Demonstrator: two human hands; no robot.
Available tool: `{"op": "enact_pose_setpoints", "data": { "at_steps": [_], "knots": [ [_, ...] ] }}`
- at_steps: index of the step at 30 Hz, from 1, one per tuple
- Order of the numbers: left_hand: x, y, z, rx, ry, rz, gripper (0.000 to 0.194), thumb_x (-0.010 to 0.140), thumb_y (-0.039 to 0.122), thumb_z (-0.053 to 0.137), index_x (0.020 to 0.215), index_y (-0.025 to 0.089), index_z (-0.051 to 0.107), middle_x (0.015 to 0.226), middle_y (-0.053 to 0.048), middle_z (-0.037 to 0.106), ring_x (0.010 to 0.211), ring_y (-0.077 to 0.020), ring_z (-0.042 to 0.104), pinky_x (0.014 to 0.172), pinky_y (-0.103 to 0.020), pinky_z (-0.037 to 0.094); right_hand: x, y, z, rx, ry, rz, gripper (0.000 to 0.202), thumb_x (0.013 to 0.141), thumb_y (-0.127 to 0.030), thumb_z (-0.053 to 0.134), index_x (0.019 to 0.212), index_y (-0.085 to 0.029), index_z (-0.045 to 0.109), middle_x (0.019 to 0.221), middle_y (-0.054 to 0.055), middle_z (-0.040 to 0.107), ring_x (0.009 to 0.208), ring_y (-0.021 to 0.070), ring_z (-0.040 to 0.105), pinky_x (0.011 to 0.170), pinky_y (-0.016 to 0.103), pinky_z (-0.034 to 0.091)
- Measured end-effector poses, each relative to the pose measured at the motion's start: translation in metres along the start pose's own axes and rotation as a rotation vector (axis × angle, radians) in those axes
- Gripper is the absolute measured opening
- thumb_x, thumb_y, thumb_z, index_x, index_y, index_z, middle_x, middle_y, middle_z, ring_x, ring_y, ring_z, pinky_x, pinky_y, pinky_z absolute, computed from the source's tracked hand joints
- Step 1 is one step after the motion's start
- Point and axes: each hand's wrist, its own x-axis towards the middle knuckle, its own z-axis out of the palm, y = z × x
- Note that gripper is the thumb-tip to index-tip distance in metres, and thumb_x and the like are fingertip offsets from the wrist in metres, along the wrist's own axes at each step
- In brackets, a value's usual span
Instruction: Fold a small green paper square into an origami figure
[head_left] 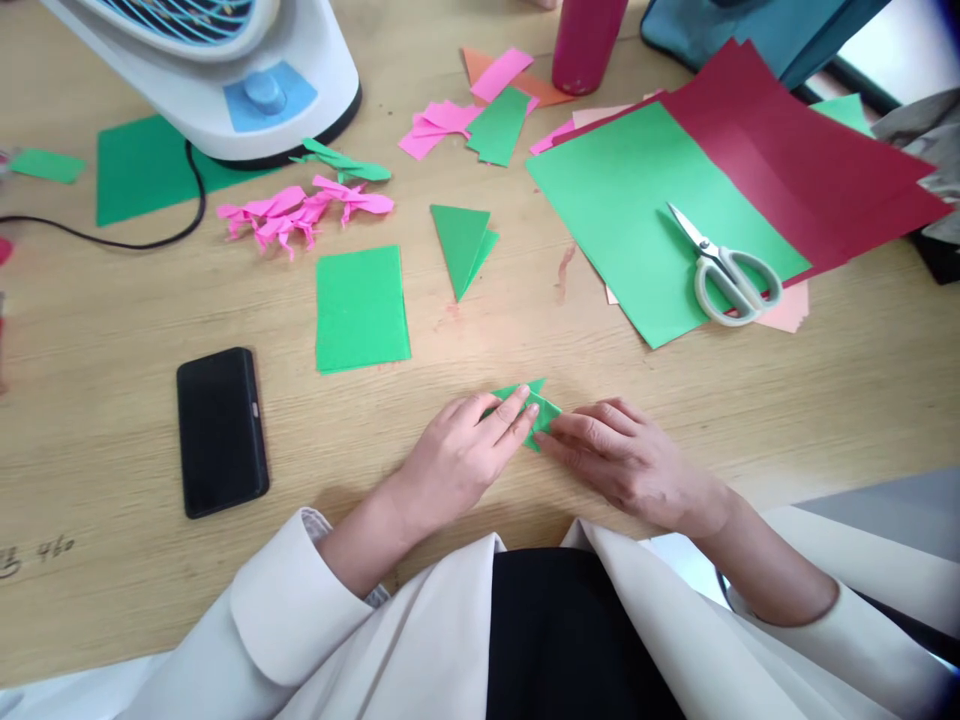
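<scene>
A small piece of folded green paper (547, 412) lies on the wooden table between my hands. My left hand (469, 445) presses its fingertips on the paper from the left and covers part of it. At the right corner, my right hand (630, 455) pinches the paper's edge between thumb and fingers. Beyond them lies a folded green triangle (461, 245). To its left is a stack of green paper squares (361, 308). Several pink folded paper figures (300, 212) and a green one (345, 162) sit farther back.
Scissors (724, 270) rest on a large green sheet (637, 210) over red sheets (795, 170) at the right. A black phone (222, 432) lies at the left. A white fan (300, 70) with a cord and a magenta bottle (587, 45) stand at the back.
</scene>
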Motion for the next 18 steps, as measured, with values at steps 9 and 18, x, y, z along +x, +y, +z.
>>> {"op": "enact_pose_setpoints", "data": {
  "at_steps": [9, 18],
  "knots": [
    [0.002, 0.012, 0.000, 0.029, 0.003, -0.066, 0.037, 0.098, 0.014, 0.048, 0.133, 0.013, 0.060, 0.142, -0.008, 0.059, 0.103, -0.0218, 0.059, 0.085, -0.036, 0.054, -0.001, 0.000, 0.002, 0.026, -0.003, 0.008, 0.042, 0.097, -0.008, 0.047, 0.138, -0.013, 0.055, 0.118, 0.014, 0.065, 0.098, 0.0252, 0.054, 0.083, 0.042, 0.047],
    [0.000, 0.022, 0.000, 0.022, -0.029, -0.116, 0.042, 0.097, 0.011, 0.042, 0.137, 0.012, 0.057, 0.145, -0.009, 0.056, 0.113, -0.0258, 0.058, 0.088, -0.039, 0.051, 0.002, 0.001, 0.003, 0.059, 0.004, 0.082, 0.033, 0.097, -0.012, 0.048, 0.129, -0.013, 0.058, 0.115, 0.014, 0.064, 0.096, 0.0238, 0.055, 0.083, 0.041, 0.048]
  ]
}}
